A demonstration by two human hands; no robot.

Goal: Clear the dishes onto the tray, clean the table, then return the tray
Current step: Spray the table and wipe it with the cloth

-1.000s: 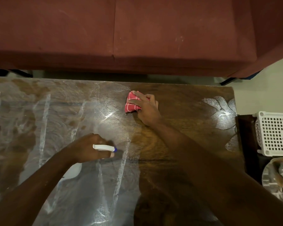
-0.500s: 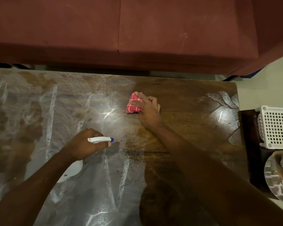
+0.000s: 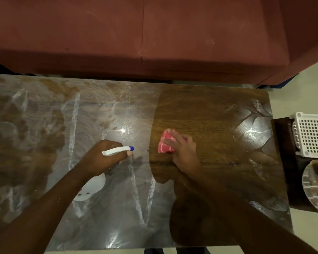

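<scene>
A dark wooden table (image 3: 209, 110) with wet, shiny streaks fills the view. My left hand (image 3: 103, 158) grips a white spray bottle (image 3: 116, 150) with a blue nozzle pointing right; the bottle's white body shows below my wrist. My right hand (image 3: 184, 153) presses a folded red checked cloth (image 3: 164, 145) flat on the table near the middle, fingers straight and blurred by motion. No dishes lie on the table.
A dark red sofa (image 3: 154, 33) runs along the far side. At the right, a low dark stand holds a white perforated basket (image 3: 312, 134) and a shiny metal tray or plate (image 3: 314, 187). Pale floor shows at the right edge.
My right hand has slid the cloth toward me across the table. My left hand has kept its grip on the bottle and stayed at about the same spot.
</scene>
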